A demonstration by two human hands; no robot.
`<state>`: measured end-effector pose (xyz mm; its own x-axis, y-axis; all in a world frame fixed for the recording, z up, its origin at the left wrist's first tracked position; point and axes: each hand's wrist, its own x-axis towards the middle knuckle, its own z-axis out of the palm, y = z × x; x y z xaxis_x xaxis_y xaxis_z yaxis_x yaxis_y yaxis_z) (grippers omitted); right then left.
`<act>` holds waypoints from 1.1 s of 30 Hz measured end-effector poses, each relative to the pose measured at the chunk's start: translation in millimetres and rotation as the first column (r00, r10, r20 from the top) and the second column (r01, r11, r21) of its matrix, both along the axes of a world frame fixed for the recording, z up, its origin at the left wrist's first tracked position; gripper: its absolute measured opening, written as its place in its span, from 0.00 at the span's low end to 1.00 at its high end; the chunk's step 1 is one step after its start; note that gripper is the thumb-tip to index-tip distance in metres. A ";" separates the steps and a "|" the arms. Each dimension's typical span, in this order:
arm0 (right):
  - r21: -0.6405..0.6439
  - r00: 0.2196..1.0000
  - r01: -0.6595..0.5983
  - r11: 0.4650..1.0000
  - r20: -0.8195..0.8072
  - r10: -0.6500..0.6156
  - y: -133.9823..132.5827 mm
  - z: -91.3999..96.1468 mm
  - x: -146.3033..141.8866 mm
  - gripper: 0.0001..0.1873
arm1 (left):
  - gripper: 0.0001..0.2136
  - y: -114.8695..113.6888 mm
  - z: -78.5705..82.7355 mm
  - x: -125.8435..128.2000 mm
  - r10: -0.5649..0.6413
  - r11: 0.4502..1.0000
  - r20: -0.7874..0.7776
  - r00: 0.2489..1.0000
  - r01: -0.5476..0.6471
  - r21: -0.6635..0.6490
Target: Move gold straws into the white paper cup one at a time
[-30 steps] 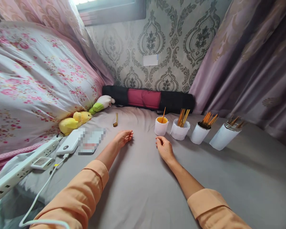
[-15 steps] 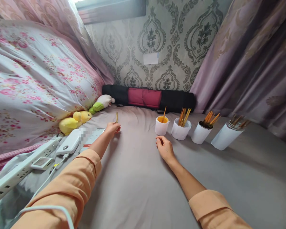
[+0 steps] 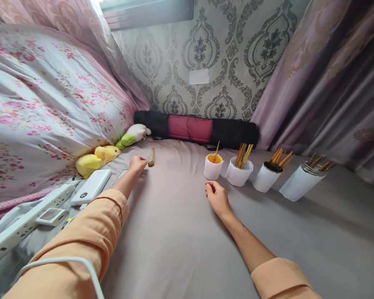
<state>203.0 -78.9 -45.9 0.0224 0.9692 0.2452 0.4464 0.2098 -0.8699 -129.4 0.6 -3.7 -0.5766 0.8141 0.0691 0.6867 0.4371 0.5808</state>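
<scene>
My left hand [image 3: 137, 162] reaches out over the grey bed sheet [image 3: 180, 232], fingers curled, fingertips closed at the lower end of a small bent gold stick [image 3: 152, 157] that lies on the sheet. My right hand [image 3: 217, 197] rests on the sheet with its fingers curled under and nothing in them, just in front of a white cup [image 3: 212, 169] with an orange inside and one stick. To its right stand three more white cups [image 3: 238, 175], [image 3: 264, 179], [image 3: 297, 187], each holding several thin sticks.
A floral duvet [image 3: 43, 104] is piled at the left, with yellow [image 3: 93, 160] and green-white [image 3: 134, 135] plush toys below it. A white power bank [image 3: 92, 187], power strip [image 3: 21, 226] and cable lie at the near left. A black-and-red bag [image 3: 196, 128] lies along the wall; curtains hang at the right.
My left hand has moved from the middle of the sheet up and left to the gold stick. My right hand has stayed in place.
</scene>
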 end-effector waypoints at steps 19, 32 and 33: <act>-0.012 1.000 0.005 1.000 -0.003 -0.005 2.2 -0.8 -0.6 0.15 | 0.09 15.3 1.2 13.8 -0.133 0.989 -0.120 0.984 0.124 -0.077; -0.027 1.000 0.006 1.000 -0.008 -0.006 2.0 -0.4 -0.3 0.15 | 0.08 22.5 -8.3 8.7 -0.127 0.987 -0.103 0.987 0.115 -0.114; -0.026 1.000 0.006 1.000 -0.007 -0.006 2.0 -0.4 -0.4 0.15 | 0.08 22.6 -8.3 8.9 -0.122 0.987 -0.101 0.987 0.111 -0.112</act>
<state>202.6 -76.9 -46.3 0.0300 0.9752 0.2193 0.4412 0.1840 -0.8783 -120.5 23.2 -12.0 -0.4712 0.8814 0.0351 0.7923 0.4054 0.4559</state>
